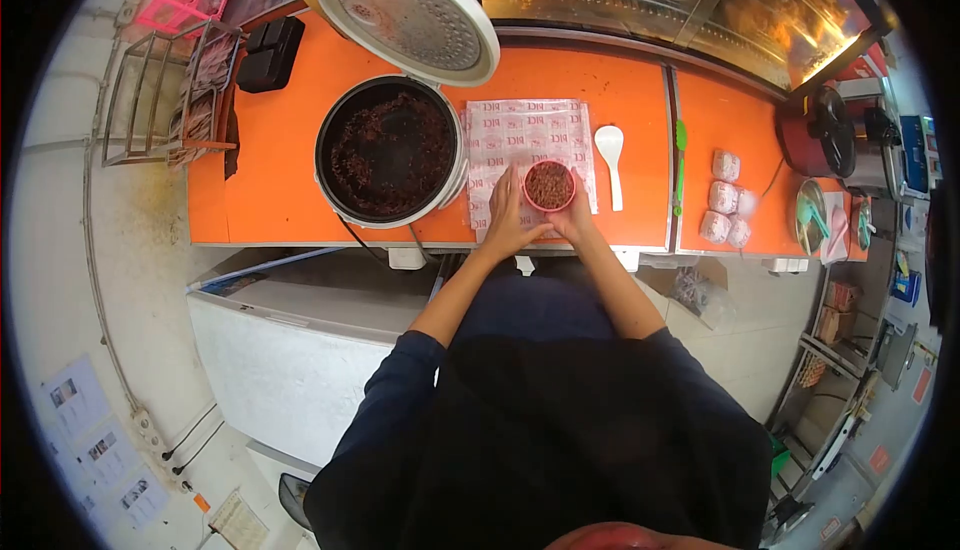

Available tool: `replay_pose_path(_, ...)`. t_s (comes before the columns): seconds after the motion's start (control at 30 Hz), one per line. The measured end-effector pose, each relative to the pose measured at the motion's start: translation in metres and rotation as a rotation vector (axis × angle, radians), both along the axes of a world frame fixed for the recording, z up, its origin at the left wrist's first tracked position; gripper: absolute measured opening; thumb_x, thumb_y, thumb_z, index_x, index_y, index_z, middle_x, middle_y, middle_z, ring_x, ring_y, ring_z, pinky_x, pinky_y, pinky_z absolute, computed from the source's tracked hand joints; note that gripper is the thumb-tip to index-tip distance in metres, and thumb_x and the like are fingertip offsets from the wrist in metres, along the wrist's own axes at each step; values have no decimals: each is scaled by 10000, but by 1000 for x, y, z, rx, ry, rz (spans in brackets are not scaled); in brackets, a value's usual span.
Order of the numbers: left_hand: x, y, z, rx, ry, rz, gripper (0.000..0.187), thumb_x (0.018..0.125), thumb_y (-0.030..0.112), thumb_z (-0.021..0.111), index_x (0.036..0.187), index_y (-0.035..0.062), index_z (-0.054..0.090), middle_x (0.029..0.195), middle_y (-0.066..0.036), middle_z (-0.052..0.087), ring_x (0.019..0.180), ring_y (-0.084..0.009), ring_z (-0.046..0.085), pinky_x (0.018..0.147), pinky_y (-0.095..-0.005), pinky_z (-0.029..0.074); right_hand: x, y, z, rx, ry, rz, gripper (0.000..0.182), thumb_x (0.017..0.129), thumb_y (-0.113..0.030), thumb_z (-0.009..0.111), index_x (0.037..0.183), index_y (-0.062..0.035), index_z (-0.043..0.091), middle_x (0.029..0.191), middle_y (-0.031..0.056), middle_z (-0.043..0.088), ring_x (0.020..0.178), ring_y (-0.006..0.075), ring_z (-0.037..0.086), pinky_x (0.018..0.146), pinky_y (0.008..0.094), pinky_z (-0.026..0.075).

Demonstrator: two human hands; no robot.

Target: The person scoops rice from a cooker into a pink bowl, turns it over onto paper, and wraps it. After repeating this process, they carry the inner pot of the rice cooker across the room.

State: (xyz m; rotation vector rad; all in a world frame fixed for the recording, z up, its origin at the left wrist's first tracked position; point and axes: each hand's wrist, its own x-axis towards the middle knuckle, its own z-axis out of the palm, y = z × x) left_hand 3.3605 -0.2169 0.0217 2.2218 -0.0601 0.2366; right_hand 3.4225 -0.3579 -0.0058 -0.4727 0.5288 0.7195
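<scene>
2 hands, left hand (507, 220) and right hand (572, 218), clasped around pink bowl (549, 186) on printed paper (500, 140).

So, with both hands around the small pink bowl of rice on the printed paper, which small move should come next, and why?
Probably tip the pink bowl over onto the printed paper. It looks full of dark rice, both the left hand and the right hand already grip it, and it sits on the sheet, while the white spoon lies set aside.

Glossy printed paper sheet (520, 140) on smooth orange counter (290, 160).
</scene>
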Motion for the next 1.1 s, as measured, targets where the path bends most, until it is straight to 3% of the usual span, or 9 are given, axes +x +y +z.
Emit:
replay_pose_path(0.13,-39,34,-43,293,9,-353,855,674,242,779,1395,66,354,1428,-221,311,1352,-401,267,1114,-500,219,22,28,-2,-472,-529,-189,398,952,-317,498,1262,-67,510,1313,140,480,1140,305,524,971,435,436)
replay_pose_path(0.2,-51,40,-42,387,167,-412,801,681,177,751,1387,99,380,1447,-188,314,1359,-374,272,1118,-508,215,15,38,-9,-1489,-1445,36,386,847,-184,641,1216,-102,563,1306,176,459,1177,378,460,986,453,402)
replay_pose_path(0.47,-50,50,-53,445,111,-418,675,761,116,661,1387,161,413,1465,-86,354,1368,-297,301,1109,-496,247,9,40,-31,-1545,-1620,262,541,719,-134,748,1229,-160,568,1338,214,389,1238,419,355,1014,490,353)
replay_pose_path(0.6,-48,62,-68,448,88,-450,571,824,116,602,1369,151,436,1455,-89,372,1356,-275,331,1103,-482,271,19,12,-4,-1497,-1438,-74,550,779,-192,738,1274,-127,507,1348,244,360,1248,418,350,1029,495,324)
replay_pose_path(0.73,-49,67,-71,422,36,-461,451,856,81,540,1304,113,494,1396,-90,449,1334,-274,368,1101,-458,297,72,-73,-25,-1939,-1053,-214,629,793,-226,732,1340,-134,436,1376,242,314,1259,440,312,1047,510,282)
replay_pose_path(0.87,-41,68,-62,263,-14,-376,342,843,68,577,1184,81,595,1238,-98,587,1227,-277,498,1056,-460,371,85,-126,-37,-1995,-1051,-14,590,824,-280,695,1333,-114,444,1393,245,295,1270,440,293,1054,534,254)
replay_pose_path(0.93,-36,66,-57,181,-25,-325,308,831,62,592,1138,77,621,1177,-98,617,1186,-279,531,1027,-444,404,78,-115,-6,-2393,-1188,51,558,844,-319,660,1316,-102,458,1308,256,382,1214,439,349,1058,518,251)
replay_pose_path(1.03,-29,66,-44,99,-43,-254,272,814,46,611,1081,78,653,1092,-96,656,1113,-282,583,968,-407,463,33,-86,33,-1464,-1561,527,605,807,-381,665,1292,-77,469,1250,157,482,1234,341,393,1059,564,221)
replay_pose_path(1.1,-27,67,-41,95,-53,-244,270,808,35,615,1070,83,660,1068,-95,665,1082,-283,602,937,-386,489,-3,-65,54,-1489,-1947,651,480,815,-296,651,1219,-69,530,1120,107,542,1128,280,479,1050,522,266)
